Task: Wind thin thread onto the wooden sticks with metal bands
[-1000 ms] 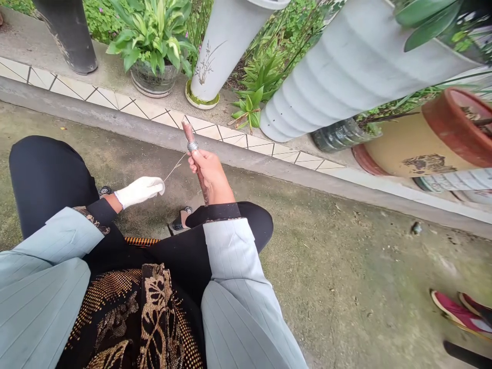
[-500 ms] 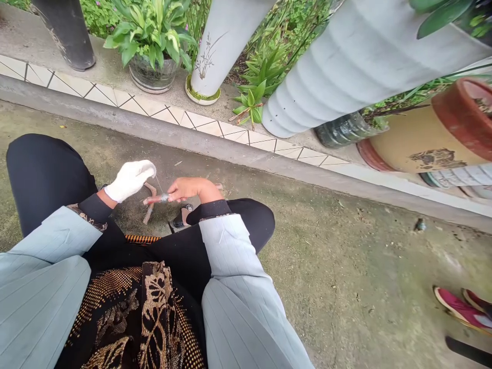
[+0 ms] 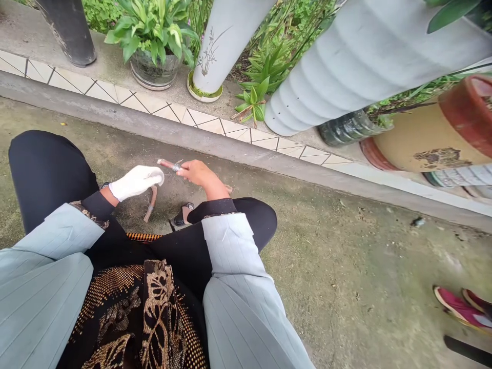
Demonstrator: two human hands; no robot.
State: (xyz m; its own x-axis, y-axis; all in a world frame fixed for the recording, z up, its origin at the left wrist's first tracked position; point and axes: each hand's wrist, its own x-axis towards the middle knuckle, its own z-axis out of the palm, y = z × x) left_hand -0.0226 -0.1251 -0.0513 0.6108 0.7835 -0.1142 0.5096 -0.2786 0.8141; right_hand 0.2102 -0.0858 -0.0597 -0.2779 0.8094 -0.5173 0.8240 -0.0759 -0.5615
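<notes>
My right hand is closed around a reddish-brown stick-like tool with a metal ring near its end. The tool lies almost level and points left, with its tip just above my left hand. My left hand wears a white glove, and its fingers are curled shut; what they hold is hidden. Under the glove, a short curved brown piece lies on the concrete. I am sitting low, with my black-clad knees on either side of my hands and a sandal below my right wrist.
A tiled kerb runs across ahead. Behind it stand a leafy potted plant, tall white planters, a dark pot and a tan and red pot. Someone's red shoes show at the lower right.
My right hand swung the tool from upright down to level, then lifted it slightly, still pointing left. A thin strand between glove and tool is no longer visible. My gloved hand shifted only slightly.
</notes>
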